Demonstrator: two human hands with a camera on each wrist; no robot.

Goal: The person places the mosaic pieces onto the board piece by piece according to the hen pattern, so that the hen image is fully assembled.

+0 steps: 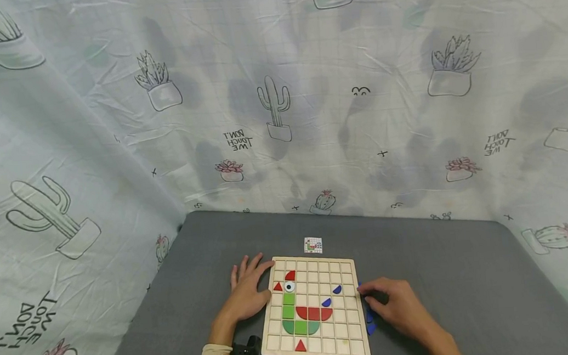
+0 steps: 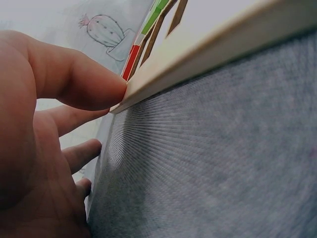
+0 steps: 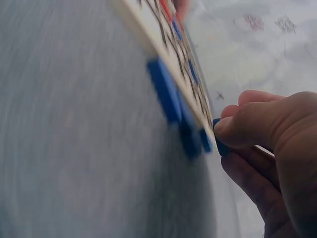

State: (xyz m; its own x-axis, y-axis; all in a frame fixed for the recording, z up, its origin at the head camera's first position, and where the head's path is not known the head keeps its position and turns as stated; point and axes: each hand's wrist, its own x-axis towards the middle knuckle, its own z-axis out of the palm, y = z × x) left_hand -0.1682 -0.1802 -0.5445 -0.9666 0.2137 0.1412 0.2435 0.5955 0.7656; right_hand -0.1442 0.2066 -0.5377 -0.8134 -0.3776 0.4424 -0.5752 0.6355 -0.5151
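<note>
A wooden grid board [image 1: 341,330] lies on the grey table, with flat coloured pieces set in its squares. My left hand [image 1: 245,294] rests at the board's left edge, thumb and index finger touching the rim and the other fingers spread. Just off the right edge, my right hand [image 1: 395,301] pinches a small blue piece [image 3: 221,141] between thumb and fingers. On the board are green squares [image 1: 288,305], red pieces [image 1: 314,313], a round eye piece [image 1: 289,286] and two blue half-rounds [image 1: 337,289]. Several loose blue pieces [image 1: 371,328] lie along the right edge, partly hidden by my right hand.
A small picture card [image 1: 313,245] lies beyond the board's far edge. The grey table [image 1: 418,250] stretches out on both sides. Behind and to the sides hangs a pale curtain [image 1: 310,120] with cactus drawings.
</note>
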